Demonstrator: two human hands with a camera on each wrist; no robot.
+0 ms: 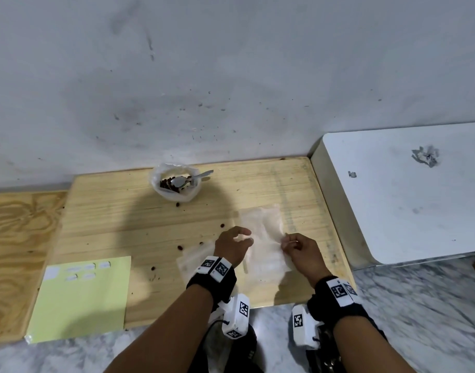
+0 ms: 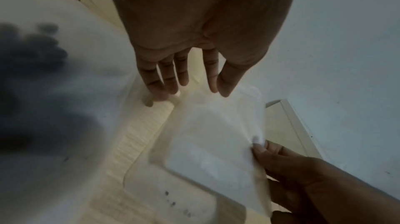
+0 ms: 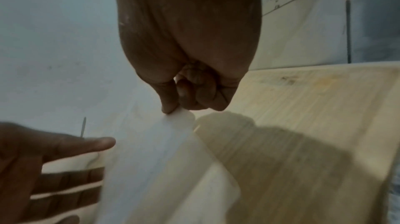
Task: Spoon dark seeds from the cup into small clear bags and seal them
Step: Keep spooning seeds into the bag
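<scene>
A white cup (image 1: 176, 184) of dark seeds stands at the back of the wooden board (image 1: 123, 219), with a metal spoon (image 1: 189, 179) resting in it. Flat clear bags (image 1: 260, 222) lie in a loose pile near the board's front. My right hand (image 1: 286, 238) pinches the edge of one clear bag (image 2: 207, 135) between thumb and forefinger and lifts it, which the right wrist view shows close up (image 3: 179, 109). My left hand (image 1: 243, 236) is spread with straight fingers (image 2: 184, 75), and its fingertips touch the bag's other side.
Loose seeds (image 1: 180, 247) are scattered on the board left of my hands. A pale green sheet (image 1: 80, 294) with small white labels lies at the front left. A white panel (image 1: 408, 197) adjoins the board on the right. A wall rises behind.
</scene>
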